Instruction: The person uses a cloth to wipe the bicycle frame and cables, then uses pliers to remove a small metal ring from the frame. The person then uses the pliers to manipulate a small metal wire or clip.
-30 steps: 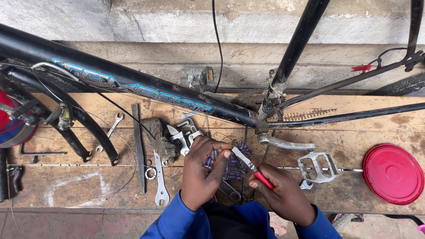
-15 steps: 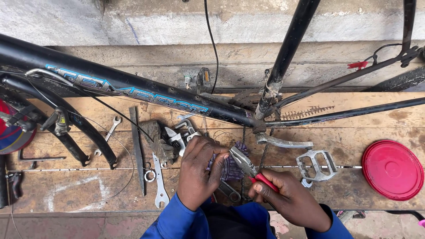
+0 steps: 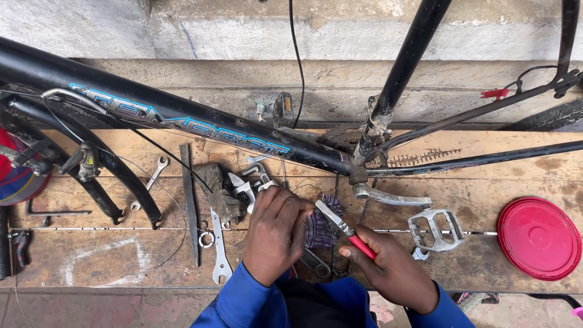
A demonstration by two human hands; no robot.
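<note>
Pliers (image 3: 341,229) with red grips sat at lower centre of the head view, clenched in the right hand (image 3: 388,270), steel nose aimed up-left toward the left hand (image 3: 276,234). That left hand's fingers were curled narrow around something small I could not make out, touching the plier tips. Just behind them lay a purple cloth (image 3: 320,226). A black bicycle frame (image 3: 182,115) with pale blue lettering crossed the upper left. At far right, a round red lid (image 3: 537,238) lay flat on the wooden bench (image 3: 91,261), beside a metal pedal (image 3: 434,229).
</note>
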